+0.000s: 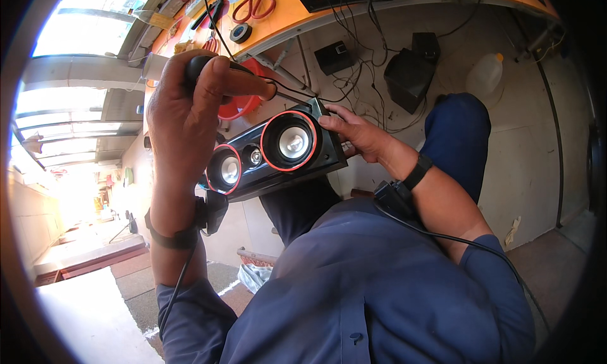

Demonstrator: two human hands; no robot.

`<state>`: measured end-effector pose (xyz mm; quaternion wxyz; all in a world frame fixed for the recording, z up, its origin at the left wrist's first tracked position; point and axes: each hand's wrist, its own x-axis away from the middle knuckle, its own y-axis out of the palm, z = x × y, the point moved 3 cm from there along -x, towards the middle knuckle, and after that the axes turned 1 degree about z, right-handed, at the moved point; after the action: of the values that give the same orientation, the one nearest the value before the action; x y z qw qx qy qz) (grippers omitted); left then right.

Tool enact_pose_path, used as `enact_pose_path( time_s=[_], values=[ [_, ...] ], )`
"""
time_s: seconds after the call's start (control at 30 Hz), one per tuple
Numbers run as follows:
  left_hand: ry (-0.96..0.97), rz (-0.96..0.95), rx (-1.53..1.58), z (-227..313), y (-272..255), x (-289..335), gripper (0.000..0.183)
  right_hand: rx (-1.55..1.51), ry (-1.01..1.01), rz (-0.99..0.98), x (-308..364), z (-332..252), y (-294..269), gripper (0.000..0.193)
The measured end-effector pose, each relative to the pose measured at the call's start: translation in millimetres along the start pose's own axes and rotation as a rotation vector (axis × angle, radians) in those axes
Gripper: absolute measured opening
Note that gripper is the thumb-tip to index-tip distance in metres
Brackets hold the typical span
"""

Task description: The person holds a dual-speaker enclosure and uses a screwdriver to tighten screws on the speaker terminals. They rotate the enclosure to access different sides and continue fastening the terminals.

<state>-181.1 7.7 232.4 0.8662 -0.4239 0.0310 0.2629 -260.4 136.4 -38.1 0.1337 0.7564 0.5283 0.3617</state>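
The left hand (190, 105) grips a black-handled screwdriver (253, 83), fingers closed round it. The right hand (357, 133) clasps the edge of a black speaker (272, 152) with 2 red-ringed cones.

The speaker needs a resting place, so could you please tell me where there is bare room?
Bare floor lies right of the knee, below the white jug. The orange bench is crowded with scissors and tape; cables and black boxes crowd the floor beneath.

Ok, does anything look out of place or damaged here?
Nothing looks broken. The speaker is held tilted between the right hand and the left hand, which grips a black-handled tool. Loose wires sprawl across the floor under the orange bench.
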Motion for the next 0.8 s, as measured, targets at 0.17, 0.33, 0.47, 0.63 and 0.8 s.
enact_pose_path(
  time_s=[0.17, 0.33, 0.47, 0.63, 0.8],
  values=[
    [-0.037, 0.027, -0.013, -4, -1, 0, 0.029, -0.004, -0.007, -0.013, 1, -1, 1, 0.106],
    [-0.057, 0.029, -0.179, -6, -4, -2, 0.038, -0.015, 0.002, 0.000, 0, -1, 1, 0.109],
    [-0.110, 0.061, -0.169, -9, -5, -4, 0.039, -0.004, -0.004, -0.014, 0, 0, 0, 0.111],
    [-0.117, 0.145, -0.152, -10, -2, -7, 0.036, -0.008, 0.002, -0.010, -1, 1, -1, 0.112],
    [-0.173, 0.103, -0.217, -13, -5, -9, 0.041, -0.011, 0.004, -0.012, -2, 3, -1, 0.114]
  ],
)
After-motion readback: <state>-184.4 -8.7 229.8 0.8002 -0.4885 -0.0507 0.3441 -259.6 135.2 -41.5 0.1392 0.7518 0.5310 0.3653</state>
